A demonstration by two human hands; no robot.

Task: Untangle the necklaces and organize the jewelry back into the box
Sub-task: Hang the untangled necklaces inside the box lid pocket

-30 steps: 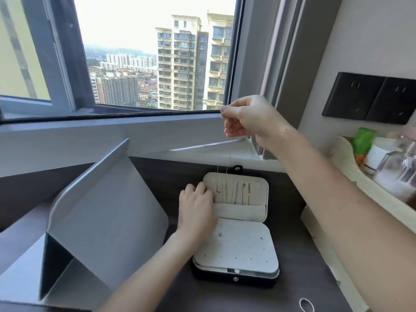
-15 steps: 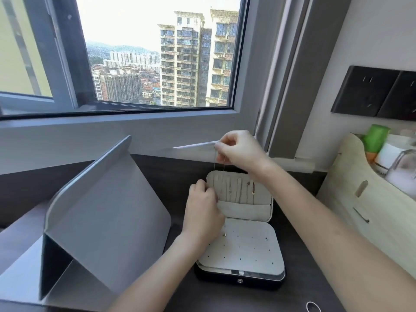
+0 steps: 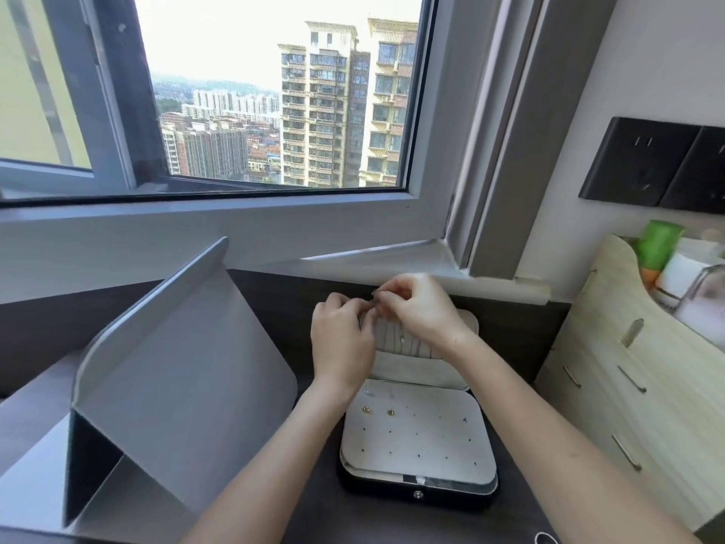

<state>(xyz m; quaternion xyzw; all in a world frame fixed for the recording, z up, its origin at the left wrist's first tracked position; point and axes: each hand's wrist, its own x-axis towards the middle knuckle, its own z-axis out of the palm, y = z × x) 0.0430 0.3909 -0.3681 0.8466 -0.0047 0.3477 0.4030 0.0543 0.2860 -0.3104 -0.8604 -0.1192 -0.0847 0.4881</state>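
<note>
Here, head view: both hands meet at the top edge of the jewelry box (image 3: 418,453) lid, which stands open on the dark worktop (image 3: 314,504). Left hand (image 3: 342,339) rests vs. the lid's left corner, fingers curled in; right hand (image 3: 421,308) sits just above the lid, thumb & forefinger pinched shut on what is prob. the end of a fine necklace chain, too thin to see at the pinch. Whether the left fingers also hold it: cannot tell. Several chains (image 3: 402,341) hang in a row inside the lid above a pocket; two small gold studs (image 3: 378,411) sit in the perforated earring panel of the base. A grey folded stand (image 3: 176,371) stands to the left, a wooden organizer (image 3: 627,367) to the right, a small ring (image 3: 543,539) lies near the bottom edge. Risks, as judged: (1) the chain may slip from the pinch and drop across its neighbours, re-tangling them, since links are fine & grip area is tiny; (2) pushing on the lid may tip it shut or shift the box; (3) a wrist brushing the panel may knock the studs loose.
</note>
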